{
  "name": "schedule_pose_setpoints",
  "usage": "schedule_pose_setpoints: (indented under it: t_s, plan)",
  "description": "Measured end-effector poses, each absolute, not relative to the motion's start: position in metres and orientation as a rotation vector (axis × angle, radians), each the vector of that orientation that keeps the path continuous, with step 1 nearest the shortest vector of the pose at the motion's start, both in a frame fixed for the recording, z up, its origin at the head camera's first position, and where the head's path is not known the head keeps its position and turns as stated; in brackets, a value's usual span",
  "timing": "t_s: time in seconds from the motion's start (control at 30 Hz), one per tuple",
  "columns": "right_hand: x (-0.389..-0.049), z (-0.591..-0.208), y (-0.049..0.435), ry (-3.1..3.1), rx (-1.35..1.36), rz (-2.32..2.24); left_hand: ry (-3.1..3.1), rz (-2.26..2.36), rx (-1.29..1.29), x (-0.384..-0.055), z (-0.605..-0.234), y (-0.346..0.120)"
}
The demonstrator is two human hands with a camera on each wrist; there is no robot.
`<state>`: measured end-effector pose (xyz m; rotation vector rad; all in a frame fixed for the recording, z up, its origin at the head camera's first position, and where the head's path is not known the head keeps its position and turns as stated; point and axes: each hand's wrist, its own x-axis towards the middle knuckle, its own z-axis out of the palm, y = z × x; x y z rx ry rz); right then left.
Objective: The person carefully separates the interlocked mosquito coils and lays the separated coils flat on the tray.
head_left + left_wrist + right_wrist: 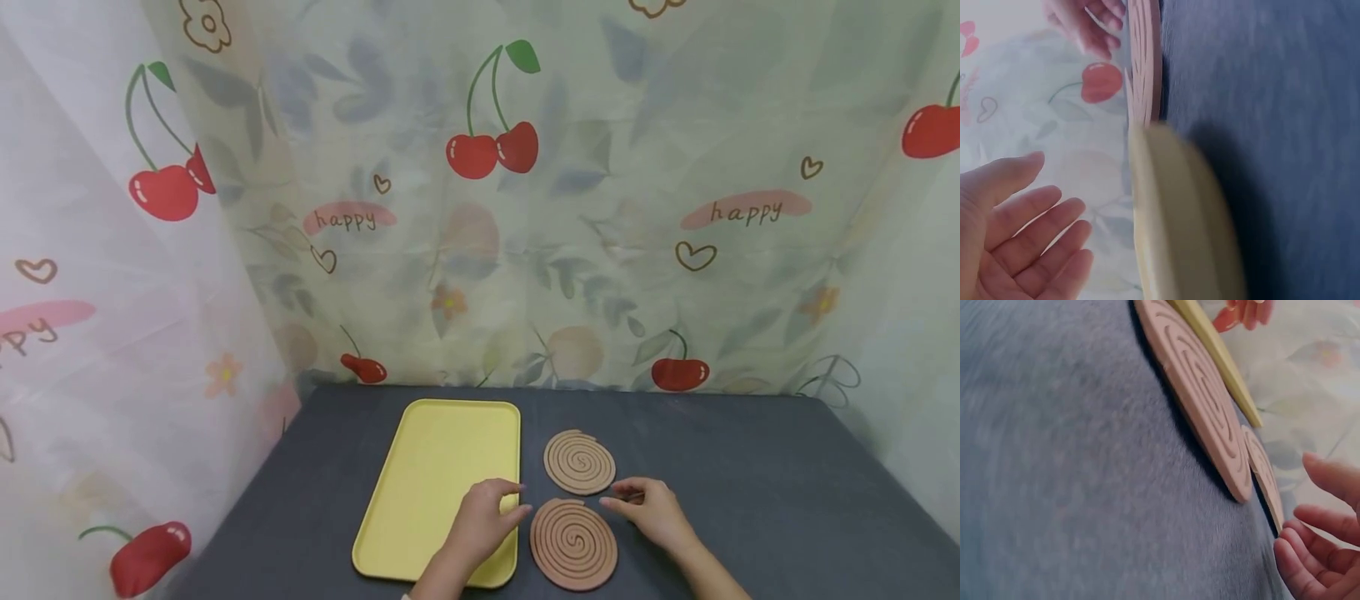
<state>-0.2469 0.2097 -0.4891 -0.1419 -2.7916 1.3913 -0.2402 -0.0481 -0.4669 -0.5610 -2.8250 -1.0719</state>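
Two mosquito coils with spiral grooves lie flat side by side on the dark table. The farther coil is tan, and the nearer coil is reddish brown. My left hand hovers over the right edge of the yellow tray, thumb and fingers apart and holding nothing. On the other side, my right hand is beside the coils, its fingertips close to the tan one. In the right wrist view its loosely bent fingers hold nothing; whether they touch the tan coil I cannot tell.
The tray's raised rim stands just left of both coils. Dark cloth covers the table. A patterned curtain with cherries closes off the back, and more curtain hangs at the left and right sides.
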Motion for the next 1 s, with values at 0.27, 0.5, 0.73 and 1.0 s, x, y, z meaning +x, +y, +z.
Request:
schedule_pose_setpoints:
  t_s: [0.27, 0.5, 0.73, 1.0]
  plan:
    - [-0.245, -0.494, 0.201, -2.747, -0.202, 1.513, -2.874, -1.264, -0.534, -0.236, -0.471, -0.029]
    - [-0.240, -0.501, 0.196, -2.707, -0.243, 1.419, -2.896, -1.356, -0.600, -0.234, -0.474, -0.012]
    - [-0.236, -0.513, 0.196, -2.641, -0.197, 1.464, -3.064, -1.255, -0.626, -0.233, -0.479, -0.006]
    - [-0.232, -0.519, 0.198, -2.640, -0.144, 1.342, -3.111, -1.209, -0.597, -0.229, -0.481, 0.003]
